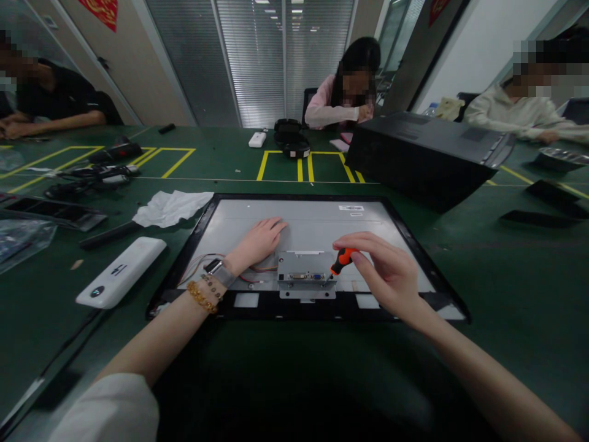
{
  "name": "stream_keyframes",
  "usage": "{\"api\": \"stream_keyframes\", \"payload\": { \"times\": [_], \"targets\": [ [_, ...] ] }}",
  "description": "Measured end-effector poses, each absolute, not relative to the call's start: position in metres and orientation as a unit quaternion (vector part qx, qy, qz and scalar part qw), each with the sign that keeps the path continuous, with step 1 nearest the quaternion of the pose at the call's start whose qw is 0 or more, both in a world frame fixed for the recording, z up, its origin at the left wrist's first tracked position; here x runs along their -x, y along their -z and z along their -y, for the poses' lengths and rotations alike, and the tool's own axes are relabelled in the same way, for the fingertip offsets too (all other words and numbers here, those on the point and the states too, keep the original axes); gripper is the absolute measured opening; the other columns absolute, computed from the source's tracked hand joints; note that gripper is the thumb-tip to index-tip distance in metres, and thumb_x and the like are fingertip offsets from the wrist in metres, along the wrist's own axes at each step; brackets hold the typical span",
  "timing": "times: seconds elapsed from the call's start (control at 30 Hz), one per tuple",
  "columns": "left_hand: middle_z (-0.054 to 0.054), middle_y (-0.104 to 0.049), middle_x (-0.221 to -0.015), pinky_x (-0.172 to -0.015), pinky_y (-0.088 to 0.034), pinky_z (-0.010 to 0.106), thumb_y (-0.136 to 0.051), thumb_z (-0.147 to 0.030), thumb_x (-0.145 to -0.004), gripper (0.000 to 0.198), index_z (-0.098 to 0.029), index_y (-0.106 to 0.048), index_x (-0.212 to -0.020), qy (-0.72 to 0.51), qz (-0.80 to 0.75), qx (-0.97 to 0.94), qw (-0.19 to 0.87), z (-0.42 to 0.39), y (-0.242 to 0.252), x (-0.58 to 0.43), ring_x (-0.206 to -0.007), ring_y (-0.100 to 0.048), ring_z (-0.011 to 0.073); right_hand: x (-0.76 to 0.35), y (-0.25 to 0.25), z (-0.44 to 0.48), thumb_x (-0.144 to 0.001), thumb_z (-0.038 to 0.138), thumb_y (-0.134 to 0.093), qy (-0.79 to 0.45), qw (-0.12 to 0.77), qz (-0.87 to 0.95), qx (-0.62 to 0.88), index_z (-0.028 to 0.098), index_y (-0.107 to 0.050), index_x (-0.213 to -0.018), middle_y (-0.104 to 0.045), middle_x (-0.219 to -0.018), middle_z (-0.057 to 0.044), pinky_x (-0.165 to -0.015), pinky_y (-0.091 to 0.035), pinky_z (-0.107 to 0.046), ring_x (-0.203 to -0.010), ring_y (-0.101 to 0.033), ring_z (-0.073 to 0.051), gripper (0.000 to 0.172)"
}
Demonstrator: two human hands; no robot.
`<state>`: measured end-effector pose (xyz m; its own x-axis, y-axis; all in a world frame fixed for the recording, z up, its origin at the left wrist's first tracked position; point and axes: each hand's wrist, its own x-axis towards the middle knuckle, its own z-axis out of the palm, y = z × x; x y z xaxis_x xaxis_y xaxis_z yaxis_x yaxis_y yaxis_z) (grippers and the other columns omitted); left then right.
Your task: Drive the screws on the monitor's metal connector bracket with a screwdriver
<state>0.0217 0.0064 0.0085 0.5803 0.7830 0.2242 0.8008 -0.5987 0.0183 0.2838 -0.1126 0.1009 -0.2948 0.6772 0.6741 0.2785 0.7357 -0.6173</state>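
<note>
An opened monitor panel [313, 230] with a black frame lies flat before me, its metal back facing up. At its near edge sits a metal bracket [294, 264] carrying video ports. My right hand [391, 270] grips the orange-and-black handle of a small screwdriver [341, 261], tilted with its tip down at the ports' right end. Whether the tip sits in a screw is too small to tell. My left hand [260, 242] rests flat on the metal back, left of the bracket, fingers stretched out and holding nothing. Thin wires [262, 269] run from under that wrist toward the bracket.
Left of the panel are a white power bank [122, 273], a crumpled white tissue [172, 207] and a bundle of black cables [92, 178]. A large black casing [423, 153] stands behind at the right. Several people sit around the green table [519, 294].
</note>
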Motion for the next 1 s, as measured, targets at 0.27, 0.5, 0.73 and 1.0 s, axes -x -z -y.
{"api": "stream_keyframes", "payload": {
  "times": [0.27, 0.5, 0.73, 1.0],
  "targets": [
    [0.013, -0.049, -0.141, -0.107, -0.038, 0.038, -0.039, -0.017, -0.098, 0.04, -0.012, -0.051, -0.135, 0.1, 0.442, 0.89, 0.041, -0.0053, -0.0111, -0.0218, -0.124, -0.049, 0.0237, -0.2871, -0.0997, 0.1141, -0.092, 0.007, -0.045, -0.211, 0.491, 0.794, 0.291, 0.029, -0.063, -0.125, -0.07, -0.116, -0.005, -0.09, -0.053, -0.042, -0.109, -0.065, -0.021, 0.044],
    [0.013, -0.05, -0.14, -0.107, -0.038, 0.039, -0.038, -0.017, -0.097, 0.039, -0.012, -0.051, -0.134, 0.104, 0.444, 0.889, 0.037, -0.0062, -0.0101, -0.0222, -0.125, -0.049, 0.0234, -0.2855, -0.1002, 0.1103, -0.084, 0.01, -0.065, -0.123, 0.503, 0.795, 0.317, 0.028, -0.068, -0.114, -0.063, -0.088, -0.002, -0.065, -0.051, -0.032, -0.079, -0.06, -0.017, 0.035],
    [0.014, -0.049, -0.141, -0.107, -0.038, 0.041, -0.035, -0.018, -0.097, 0.041, -0.012, -0.051, -0.134, 0.097, 0.446, 0.889, 0.027, -0.0027, -0.0158, -0.0235, -0.125, -0.049, 0.0234, -0.2864, -0.1007, 0.1102, -0.09, 0.012, -0.055, -0.181, 0.502, 0.786, 0.312, 0.026, -0.067, -0.114, -0.066, -0.105, -0.007, -0.081, -0.052, -0.04, -0.098, -0.063, -0.021, 0.03],
    [0.013, -0.05, -0.141, -0.107, -0.038, 0.04, -0.037, -0.017, -0.097, 0.04, -0.014, -0.051, -0.134, 0.101, 0.447, 0.888, 0.031, -0.0035, -0.0142, -0.0232, -0.125, -0.049, 0.0232, -0.2883, -0.0998, 0.1146, -0.093, 0.011, -0.045, -0.227, 0.478, 0.797, 0.291, 0.026, -0.06, -0.127, -0.071, -0.116, -0.007, -0.093, -0.052, -0.046, -0.11, -0.065, -0.023, 0.04]
  ]
}}
